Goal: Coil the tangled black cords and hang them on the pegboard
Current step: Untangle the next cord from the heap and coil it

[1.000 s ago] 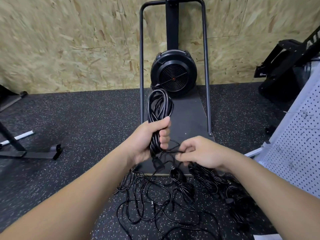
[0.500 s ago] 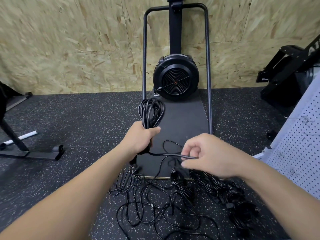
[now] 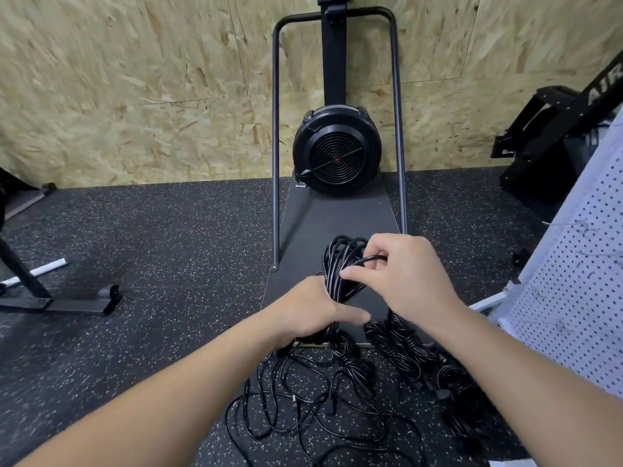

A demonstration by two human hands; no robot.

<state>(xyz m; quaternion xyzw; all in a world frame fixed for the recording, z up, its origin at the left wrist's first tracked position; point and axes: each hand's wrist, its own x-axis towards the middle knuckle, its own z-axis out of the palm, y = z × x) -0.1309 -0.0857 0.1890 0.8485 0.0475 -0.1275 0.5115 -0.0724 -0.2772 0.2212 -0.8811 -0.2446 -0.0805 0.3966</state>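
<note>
My left hand (image 3: 312,311) grips a coiled bundle of black cord (image 3: 340,267) around its lower part, and the loops stick up above the fist. My right hand (image 3: 401,274) pinches a loose strand of the same cord and holds it across the top of the bundle. Below my hands a tangle of loose black cords (image 3: 313,402) is spread over the speckled floor. Coiled cord bundles (image 3: 401,345) lie to the right of the tangle, partly hidden by my right forearm. The white pegboard (image 3: 580,291) stands at the right edge.
A black fan machine (image 3: 337,153) with a tall metal frame stands on a dark platform (image 3: 337,220) against the chipboard wall. Black gym equipment (image 3: 553,143) is at the back right. A black stand base (image 3: 67,298) lies on the floor at left.
My right hand has risen from below the bundle and carried the loose strand up over its top. The left hand with the bundle has shifted right and lower.
</note>
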